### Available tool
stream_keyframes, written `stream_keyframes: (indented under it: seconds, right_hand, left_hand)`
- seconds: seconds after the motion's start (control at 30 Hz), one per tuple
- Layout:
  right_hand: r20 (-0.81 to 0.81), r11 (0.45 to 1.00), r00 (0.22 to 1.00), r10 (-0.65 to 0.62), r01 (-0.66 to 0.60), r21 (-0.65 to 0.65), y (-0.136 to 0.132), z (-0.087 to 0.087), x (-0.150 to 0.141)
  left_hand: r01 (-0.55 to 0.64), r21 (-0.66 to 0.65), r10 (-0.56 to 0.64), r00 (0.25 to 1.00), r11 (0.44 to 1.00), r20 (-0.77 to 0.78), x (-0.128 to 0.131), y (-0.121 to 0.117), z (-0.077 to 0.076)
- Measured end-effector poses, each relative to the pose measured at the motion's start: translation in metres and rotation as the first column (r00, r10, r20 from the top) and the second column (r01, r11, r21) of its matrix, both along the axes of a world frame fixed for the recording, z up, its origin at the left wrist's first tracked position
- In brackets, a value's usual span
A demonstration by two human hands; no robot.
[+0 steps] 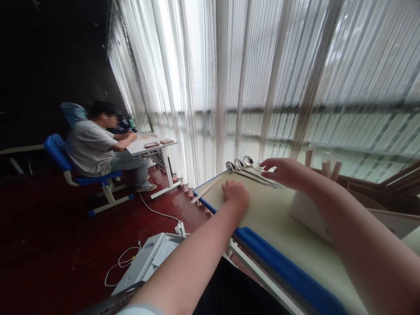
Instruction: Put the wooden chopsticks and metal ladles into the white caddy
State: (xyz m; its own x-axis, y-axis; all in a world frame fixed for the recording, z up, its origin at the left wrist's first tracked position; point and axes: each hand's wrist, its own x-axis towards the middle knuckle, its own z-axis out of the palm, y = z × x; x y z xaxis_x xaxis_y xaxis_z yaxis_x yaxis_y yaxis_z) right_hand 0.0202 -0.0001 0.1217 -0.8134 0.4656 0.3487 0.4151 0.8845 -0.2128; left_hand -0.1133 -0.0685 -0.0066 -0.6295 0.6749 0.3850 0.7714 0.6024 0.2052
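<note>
My left hand (236,195) is low over the near left part of the pale table top (259,210), its fingers curled and their tips hidden, so I cannot see whether anything is in them. Just left of it, a thin wooden stick (207,190) lies along the table's blue edge. Three metal ladle-like utensils lie side by side at the far edge: one with a perforated bowl (230,166), a middle one (239,164) and a right one (248,161). My right hand (278,169) hovers by their handles, fingers apart, with nothing visible in it.
Behind my right forearm stands a pale box (308,214) with wooden pieces (328,168) upright near it. Curtains (229,87) hang beyond the table. At left, a person (92,144) sits at another desk (138,147). A grey cabinet (147,262) and cables are below.
</note>
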Motion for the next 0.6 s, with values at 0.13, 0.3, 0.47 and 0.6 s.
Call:
stream_keyframes:
  seconds: [0.13,0.3,0.47,0.6]
  right_hand:
    - [0.003,1.000,1.000,-0.026,0.026,-0.008,0.009,-0.004,0.001]
    - [-0.031,0.999,0.999,-0.019,0.018,-0.031,0.006,0.003,0.005]
    - [-0.001,0.998,0.999,-0.043,0.043,-0.034,0.002,0.002,0.001]
    - [0.030,0.996,0.999,-0.035,0.037,-0.086,0.006,-0.003,-0.001]
  left_hand:
    - [-0.218,-0.004,0.218,0.976,0.976,0.008,-0.010,0.000,-0.002]
    - [-0.296,-0.111,0.307,0.946,0.949,0.102,-0.022,0.004,-0.009]
    - [-0.199,0.015,0.199,0.980,0.980,-0.023,-0.018,0.000,-0.008]
    - [-0.282,0.047,0.281,0.960,0.958,0.018,-0.017,0.000,-0.006]
